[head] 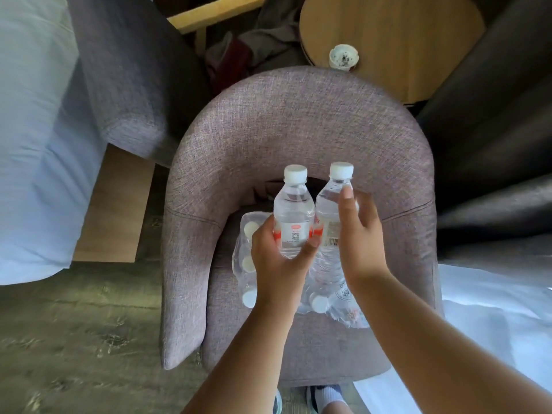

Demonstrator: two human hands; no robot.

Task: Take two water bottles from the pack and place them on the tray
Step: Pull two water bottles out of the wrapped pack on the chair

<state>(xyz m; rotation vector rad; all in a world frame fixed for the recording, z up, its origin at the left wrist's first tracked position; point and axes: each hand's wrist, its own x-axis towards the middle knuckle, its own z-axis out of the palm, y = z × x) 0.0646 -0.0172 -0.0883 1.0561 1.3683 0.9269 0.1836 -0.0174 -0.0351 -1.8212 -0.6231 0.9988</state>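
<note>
L hand [279,258] & R hand [360,234] each wrapped tight on a bottle [294,216], upright above pack [254,264] for carry; no tray visible

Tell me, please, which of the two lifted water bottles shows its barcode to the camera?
The right-hand bottle, held by the right hand, shows a barcode low on its label. The left-hand bottle, in the left hand, shows a QR code instead.

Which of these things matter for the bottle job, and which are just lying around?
Part of the job:
- left bottle, in the left hand
- right bottle, in the right hand
- pack on the chair
No tray is in view.

Just lying about:
- ashtray on the round table
- bed
</note>
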